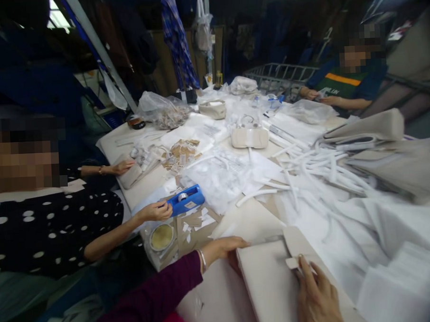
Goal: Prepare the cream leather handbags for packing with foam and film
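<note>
A beige handbag (268,272) lies tilted in front of me at the near edge of the table, its flap (297,243) raised on the right. My left hand (224,250) grips the bag's far left edge, with the thumb side hidden behind the panel. My right hand (317,292) is over the right part of the bag. Its thumb and forefinger pinch a small beige tab (293,262) near the flap. The lower fingers of this hand are curled.
To my left a co-worker's hand (156,212) touches a blue tape dispenser (186,200). A tape roll (162,237) lies near it. White foam tubes (322,168) and stacked beige bags (396,165) fill the right side. Another person (343,86) sits at the far right.
</note>
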Demonstrator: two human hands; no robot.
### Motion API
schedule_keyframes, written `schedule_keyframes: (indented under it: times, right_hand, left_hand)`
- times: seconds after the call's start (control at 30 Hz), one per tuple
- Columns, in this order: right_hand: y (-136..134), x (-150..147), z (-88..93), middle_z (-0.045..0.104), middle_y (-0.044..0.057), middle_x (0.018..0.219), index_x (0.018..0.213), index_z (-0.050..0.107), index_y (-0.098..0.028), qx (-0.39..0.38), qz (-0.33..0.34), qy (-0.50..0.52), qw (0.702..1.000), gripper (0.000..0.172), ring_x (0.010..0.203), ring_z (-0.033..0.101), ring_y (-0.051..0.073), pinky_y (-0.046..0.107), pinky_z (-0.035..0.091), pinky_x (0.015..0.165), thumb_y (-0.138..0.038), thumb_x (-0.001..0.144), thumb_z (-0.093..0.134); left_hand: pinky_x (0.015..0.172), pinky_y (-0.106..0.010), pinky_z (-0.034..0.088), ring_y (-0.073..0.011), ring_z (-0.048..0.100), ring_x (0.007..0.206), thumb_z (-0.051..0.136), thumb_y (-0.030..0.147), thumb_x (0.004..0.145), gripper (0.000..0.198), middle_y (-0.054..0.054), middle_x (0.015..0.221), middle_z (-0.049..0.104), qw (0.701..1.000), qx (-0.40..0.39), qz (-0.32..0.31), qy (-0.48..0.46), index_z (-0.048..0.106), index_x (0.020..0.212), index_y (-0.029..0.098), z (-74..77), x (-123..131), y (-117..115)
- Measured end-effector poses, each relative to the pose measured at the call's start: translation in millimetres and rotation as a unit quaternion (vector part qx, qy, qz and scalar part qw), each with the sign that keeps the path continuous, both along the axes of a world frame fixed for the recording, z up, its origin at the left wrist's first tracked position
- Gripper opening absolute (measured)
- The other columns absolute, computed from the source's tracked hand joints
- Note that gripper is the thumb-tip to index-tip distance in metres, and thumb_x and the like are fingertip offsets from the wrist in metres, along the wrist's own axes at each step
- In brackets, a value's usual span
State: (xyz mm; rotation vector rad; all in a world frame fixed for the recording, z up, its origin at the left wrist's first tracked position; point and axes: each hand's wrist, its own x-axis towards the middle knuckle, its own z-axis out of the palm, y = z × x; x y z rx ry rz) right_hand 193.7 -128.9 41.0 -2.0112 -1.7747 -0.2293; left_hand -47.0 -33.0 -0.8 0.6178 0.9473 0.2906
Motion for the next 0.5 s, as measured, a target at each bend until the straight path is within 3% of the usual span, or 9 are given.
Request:
schedule_keyframes:
  times: [0.1, 0.2, 0.37, 0.5]
  right_hand:
    - [1, 2, 2.2, 0.057, 0.013, 0.118, 0.127, 0.056, -0.023, 0.01, 0.006, 0.034, 0.999, 0.039, 0.091, 0.05, 0.027, 0.04, 0.042, 0.079, -0.035, 0.095, 0.037]
    - [-3, -1, 5.0, 0.058, 0.013, 0.117, 0.128, 0.056, -0.022, 0.028, 0.039, 0.087, 0.995, 0.038, 0.09, 0.049, 0.026, 0.041, 0.041, 0.081, -0.031, 0.095, 0.04]
    - [-17, -24, 9.3, 0.059, 0.01, 0.116, 0.13, 0.054, -0.028, 0.018, 0.106, 0.158, 0.982, 0.038, 0.093, 0.051, 0.024, 0.041, 0.043, 0.082, -0.026, 0.095, 0.04]
    - [-21, -40, 12.8, 0.056, 0.008, 0.12, 0.132, 0.05, -0.032, -0.02, 0.213, 0.188, 0.959, 0.041, 0.093, 0.051, 0.022, 0.038, 0.046, 0.079, -0.02, 0.093, 0.045]
  left_hand:
    - [0.078, -0.044, 0.046, -0.0199, 0.058, 0.07, 0.075, 0.025, 0.058, 0.033, -0.001, 0.075, 0.061, 0.998, -0.06, 0.002, 0.012, 0.061, 0.086, 0.017, 4.6, 7, -2]
    - [0.074, -0.04, 0.048, -0.0204, 0.06, 0.073, 0.07, 0.012, 0.053, 0.039, 0.0, 0.079, 0.063, 0.996, -0.073, 0.03, 0.031, 0.06, 0.09, 0.02, 16.9, 3, -19]
    - [0.082, -0.035, 0.048, -0.0232, 0.061, 0.096, 0.068, 0.015, 0.05, 0.054, -0.001, 0.096, 0.067, 0.99, -0.074, 0.111, 0.037, 0.06, 0.103, 0.023, 37.7, -37, -71]
    - [0.082, -0.035, 0.048, -0.025, 0.063, 0.094, 0.067, 0.021, 0.055, 0.047, -0.004, 0.096, 0.067, 0.992, -0.056, 0.105, 0.049, 0.062, 0.102, 0.02, 41.5, -75, -109]
